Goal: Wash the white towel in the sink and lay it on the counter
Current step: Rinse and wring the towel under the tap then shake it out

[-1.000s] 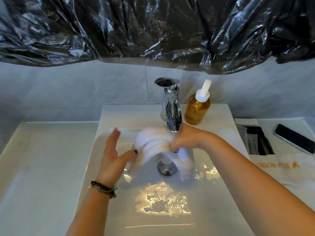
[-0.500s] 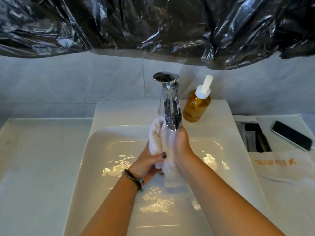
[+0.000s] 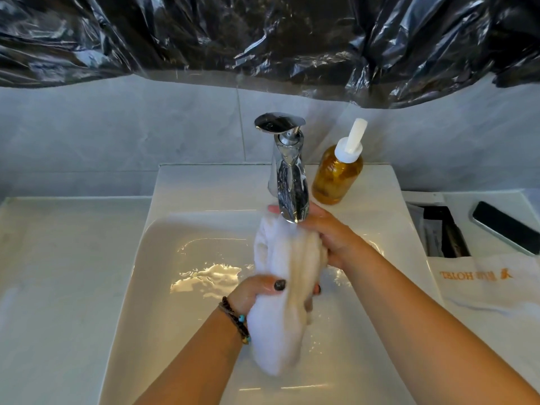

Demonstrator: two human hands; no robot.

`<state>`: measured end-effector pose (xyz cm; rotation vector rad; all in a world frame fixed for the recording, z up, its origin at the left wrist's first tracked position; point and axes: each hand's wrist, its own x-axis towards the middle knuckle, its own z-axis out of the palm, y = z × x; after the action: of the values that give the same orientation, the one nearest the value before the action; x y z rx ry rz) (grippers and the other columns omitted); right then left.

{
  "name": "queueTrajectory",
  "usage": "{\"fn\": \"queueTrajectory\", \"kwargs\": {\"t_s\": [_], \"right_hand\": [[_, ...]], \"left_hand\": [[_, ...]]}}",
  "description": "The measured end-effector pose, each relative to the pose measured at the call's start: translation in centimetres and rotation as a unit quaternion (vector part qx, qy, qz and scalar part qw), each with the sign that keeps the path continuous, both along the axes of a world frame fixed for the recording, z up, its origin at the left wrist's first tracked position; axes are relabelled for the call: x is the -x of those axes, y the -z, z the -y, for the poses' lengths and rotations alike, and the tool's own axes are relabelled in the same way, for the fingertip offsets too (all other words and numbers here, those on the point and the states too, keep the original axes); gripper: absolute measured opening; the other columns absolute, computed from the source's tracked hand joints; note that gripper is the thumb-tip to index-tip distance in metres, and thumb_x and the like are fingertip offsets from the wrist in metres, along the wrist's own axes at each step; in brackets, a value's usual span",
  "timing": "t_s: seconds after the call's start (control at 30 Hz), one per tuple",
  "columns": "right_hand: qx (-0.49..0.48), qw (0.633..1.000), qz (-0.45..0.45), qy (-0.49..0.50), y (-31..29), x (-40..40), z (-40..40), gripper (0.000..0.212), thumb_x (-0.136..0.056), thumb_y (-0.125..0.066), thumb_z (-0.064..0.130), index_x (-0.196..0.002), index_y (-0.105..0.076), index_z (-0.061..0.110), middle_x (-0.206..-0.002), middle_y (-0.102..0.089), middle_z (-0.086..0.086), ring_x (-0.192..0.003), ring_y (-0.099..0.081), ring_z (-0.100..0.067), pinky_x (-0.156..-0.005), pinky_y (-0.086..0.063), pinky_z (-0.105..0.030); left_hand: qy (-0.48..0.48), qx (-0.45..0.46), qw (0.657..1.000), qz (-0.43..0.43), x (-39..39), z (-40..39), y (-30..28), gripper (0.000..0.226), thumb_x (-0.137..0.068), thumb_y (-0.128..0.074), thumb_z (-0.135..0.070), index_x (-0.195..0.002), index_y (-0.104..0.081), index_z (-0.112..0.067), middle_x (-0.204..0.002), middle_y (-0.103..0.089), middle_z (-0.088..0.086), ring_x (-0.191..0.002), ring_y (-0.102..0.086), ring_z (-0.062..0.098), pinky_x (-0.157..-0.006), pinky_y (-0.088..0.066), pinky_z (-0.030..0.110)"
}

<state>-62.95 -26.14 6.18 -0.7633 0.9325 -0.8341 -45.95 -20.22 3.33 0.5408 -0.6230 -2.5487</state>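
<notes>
Here, both hands' fingers (image 3: 279, 285) grip the bunched towel (image 3: 280, 325) (under the faucet (image 3: 289, 185)).

Bare forearms, no sleeves; dark beaded bracelet (image 3: 235, 320) with turquoise bead at left wrist; dark-painted nails.

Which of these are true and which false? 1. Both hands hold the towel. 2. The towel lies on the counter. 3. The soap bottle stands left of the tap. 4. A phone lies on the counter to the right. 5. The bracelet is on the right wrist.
1. True: the left hand and the right hand both grip the towel.
2. False: it is held over the sink, under the tap.
3. False: the soap bottle stands right of the tap.
4. True: the phone lies there.
5. False: the bracelet is on the left wrist.
</notes>
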Motion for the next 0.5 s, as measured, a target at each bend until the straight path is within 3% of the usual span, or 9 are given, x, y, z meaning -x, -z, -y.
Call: {"fn": "queueTrajectory", "kwargs": {"t_s": [0.1, 0.2, 0.27, 0.37, 0.43, 0.5], "right_hand": [[-0.018, 0.988, 0.07, -0.137, 0.0, 0.2, 0.1, 0.099, -0.053, -0.091, 0.036, -0.139, -0.049, 0.013, -0.141, -0.052, -0.017, -0.132, -0.048, -0.032, -0.111, -0.037, -0.046], [0.005, 0.979, -0.045, -0.2, -0.9, -0.5, 0.4, 0.067, -0.046, -0.092, 0.036, -0.109, -0.073, 0.025, -0.118, -0.068, -0.002, -0.115, -0.061, -0.024, -0.1, -0.049, -0.039], [0.031, 0.976, -0.123, -0.177, -1.5, -1.2, 0.5, 0.044, -0.049, -0.088, 0.03, -0.092, -0.077, 0.026, -0.103, -0.072, 0.001, -0.103, -0.066, -0.023, -0.089, -0.055, -0.039], [0.076, 0.973, -0.186, -0.117, -2.3, -2.5, 0.5, 0.032, -0.06, -0.089, 0.019, -0.089, -0.075, 0.017, -0.096, -0.073, -0.005, -0.092, -0.07, -0.02, -0.078, -0.058, -0.035], [0.095, 0.962, -0.227, -0.117, -2.1, -3.3, 0.4, 0.027, -0.063, -0.09, 0.021, -0.084, -0.074, 0.017, -0.093, -0.074, -0.003, -0.089, -0.071, -0.017, -0.077, -0.057, -0.033], [0.098, 0.952, -0.279, -0.073, -1.6, -4.1, 0.2, 0.026, -0.061, -0.091, 0.026, -0.08, -0.073, 0.021, -0.088, -0.073, 0.005, -0.085, -0.07, -0.012, -0.075, -0.055, -0.027]], "left_hand": [[0.04, 0.022, 0.997, 0.065, 0.0, 0.0, -0.5, 0.061, -0.057, -0.09, -0.032, -0.107, -0.071, -0.002, -0.099, -0.071, 0.012, -0.086, -0.069, 0.024, -0.078, -0.055, 0.035], [0.026, 0.029, 0.985, 0.169, 0.9, -0.5, -1.2, 0.085, -0.036, -0.099, -0.026, -0.109, -0.065, 0.001, -0.093, -0.073, 0.013, -0.085, -0.071, 0.023, -0.072, -0.057, 0.033], [-0.016, 0.041, 0.973, 0.228, 1.6, -1.0, -1.7, 0.079, -0.038, -0.094, -0.018, -0.11, -0.065, -0.004, -0.093, -0.073, 0.012, -0.087, -0.071, 0.023, -0.072, -0.058, 0.035], [-0.113, 0.081, 0.932, 0.336, 2.4, -1.1, -1.8, 0.068, -0.039, -0.09, -0.024, -0.102, -0.071, -0.011, -0.097, -0.072, 0.018, -0.093, -0.07, 0.028, -0.082, -0.059, 0.047], [-0.154, 0.102, 0.9, 0.395, 2.7, -1.2, -1.5, 0.076, -0.033, -0.09, -0.034, -0.103, -0.069, -0.012, -0.098, -0.072, 0.014, -0.093, -0.07, 0.024, -0.081, -0.059, 0.043], [-0.176, 0.107, 0.879, 0.431, 2.9, -1.3, -1.5, 0.067, -0.033, -0.088, -0.035, -0.095, -0.068, -0.016, -0.088, -0.073, 0.004, -0.08, -0.07, 0.014, -0.068, -0.059, 0.031]]}}
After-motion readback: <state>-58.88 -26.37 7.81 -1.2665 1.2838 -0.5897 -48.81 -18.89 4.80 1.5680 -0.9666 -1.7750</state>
